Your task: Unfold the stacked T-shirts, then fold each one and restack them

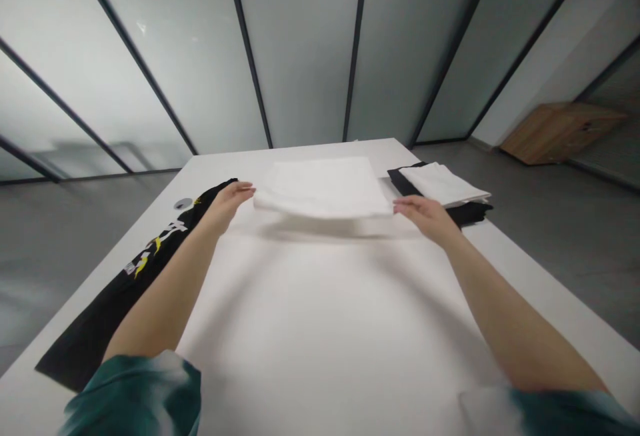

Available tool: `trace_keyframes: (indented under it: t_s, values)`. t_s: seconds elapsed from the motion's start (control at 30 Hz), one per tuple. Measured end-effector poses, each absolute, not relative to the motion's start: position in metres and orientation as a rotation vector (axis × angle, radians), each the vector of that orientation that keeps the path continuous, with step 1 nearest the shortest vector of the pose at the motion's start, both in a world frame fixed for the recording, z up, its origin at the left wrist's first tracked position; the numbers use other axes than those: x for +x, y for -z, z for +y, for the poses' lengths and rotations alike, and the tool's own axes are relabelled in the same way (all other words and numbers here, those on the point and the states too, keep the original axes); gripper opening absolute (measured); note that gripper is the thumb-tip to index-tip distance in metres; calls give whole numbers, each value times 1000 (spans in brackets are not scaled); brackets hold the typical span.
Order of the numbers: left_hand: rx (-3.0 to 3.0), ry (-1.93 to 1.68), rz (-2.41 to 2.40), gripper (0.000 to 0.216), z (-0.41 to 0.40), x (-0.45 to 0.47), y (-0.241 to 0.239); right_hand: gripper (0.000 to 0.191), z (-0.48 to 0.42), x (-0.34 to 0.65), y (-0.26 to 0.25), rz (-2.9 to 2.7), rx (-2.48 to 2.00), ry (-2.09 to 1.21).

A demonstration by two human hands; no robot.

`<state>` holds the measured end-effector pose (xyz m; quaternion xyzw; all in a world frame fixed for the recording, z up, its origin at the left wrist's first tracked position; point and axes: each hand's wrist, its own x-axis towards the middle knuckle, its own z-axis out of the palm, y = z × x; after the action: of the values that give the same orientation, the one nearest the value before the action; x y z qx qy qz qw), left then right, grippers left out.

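A folded white cloth (323, 186), perhaps a garment, is stretched between my two hands over the far half of the white table (330, 323). Its near edge is raised and throws a shadow on the tabletop. My left hand (230, 203) pinches the near left corner. At the near right corner, the fingers of my right hand (423, 213) close on the edge. Beneath my left forearm lies a long black garment (115, 303) with white and yellow print. Just beyond my right hand, folded white fabric (445, 184) rests on folded black fabric (473, 213).
A small round grey object (183, 203) sits by the black garment near the table's left edge. Frosted glass panels (300, 49) stand behind the table. A wooden cabinet (555, 131) is on the floor at the far right.
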<state>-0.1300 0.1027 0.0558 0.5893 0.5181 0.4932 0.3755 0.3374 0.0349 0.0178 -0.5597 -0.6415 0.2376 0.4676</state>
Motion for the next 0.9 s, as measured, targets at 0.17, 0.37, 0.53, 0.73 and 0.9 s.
trace_keyframes:
  t_s: [0.17,0.37,0.53,0.73,0.9]
  values:
    - [1329,-1428,1664,26,66,-131,25,30,22,339,54,-1714,-1626,-564]
    - [2338,-691,1562,33,37,-75,43,42,55,302,61,-2170,-1606,-210]
    - [2610,-210,1699,48,28,-51,41,53,59,273,61,-2411,-1837,-45]
    - [2513,-63,1785,48,55,-63,43,62,3,229,45,-2443,-2010,89]
    - [2340,-29,2071,54,97,-65,32,49,-34,203,16,-2690,-1549,-250]
